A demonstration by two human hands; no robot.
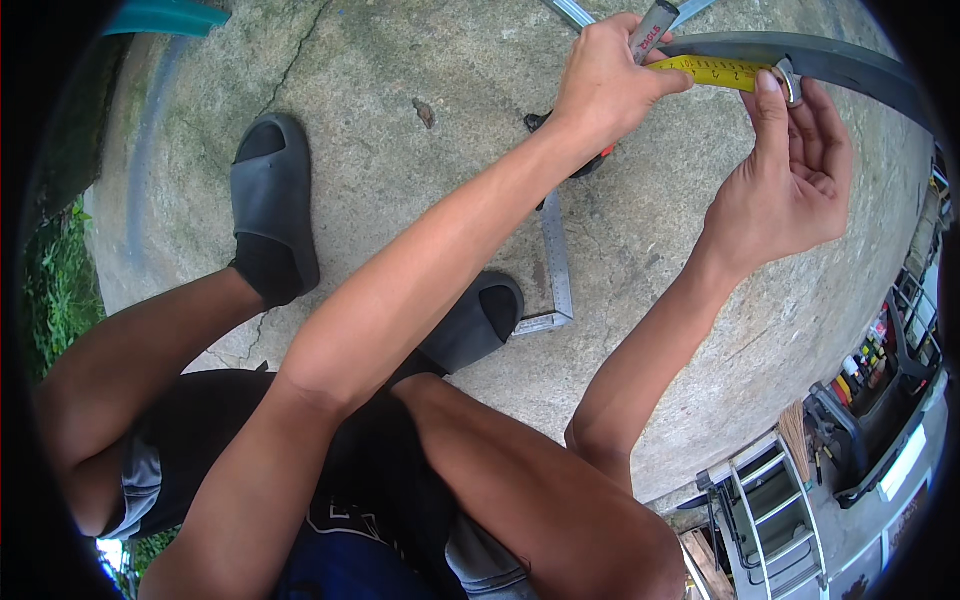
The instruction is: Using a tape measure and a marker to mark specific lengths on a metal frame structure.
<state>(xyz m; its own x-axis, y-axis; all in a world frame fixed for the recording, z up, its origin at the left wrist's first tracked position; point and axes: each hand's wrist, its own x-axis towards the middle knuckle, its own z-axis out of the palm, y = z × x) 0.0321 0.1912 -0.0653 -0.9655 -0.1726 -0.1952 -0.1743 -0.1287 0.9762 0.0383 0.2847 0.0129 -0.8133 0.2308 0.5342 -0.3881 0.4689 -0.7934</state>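
Observation:
My left hand (605, 85) is closed around a grey marker pen (653, 30), which points up past the fingers. Its thumb lies at the lower edge of a yellow tape measure blade (715, 72). My right hand (790, 175) pinches the blade's end, by the silver metal end hook (790, 82), between thumb and fingers. The blade runs along a long dark grey bar (840, 60), with the hook against or very near the bar's lower edge. Whatever the left fingers hold behind the marker is hidden.
A metal carpenter's square (558, 260) lies on the concrete floor (400, 180) by my right shoe (475, 325). A black and red object (592, 165) shows partly behind my left forearm. A ladder (775, 510) and assorted tools stand at the lower right. A green edge (170, 17) shows upper left.

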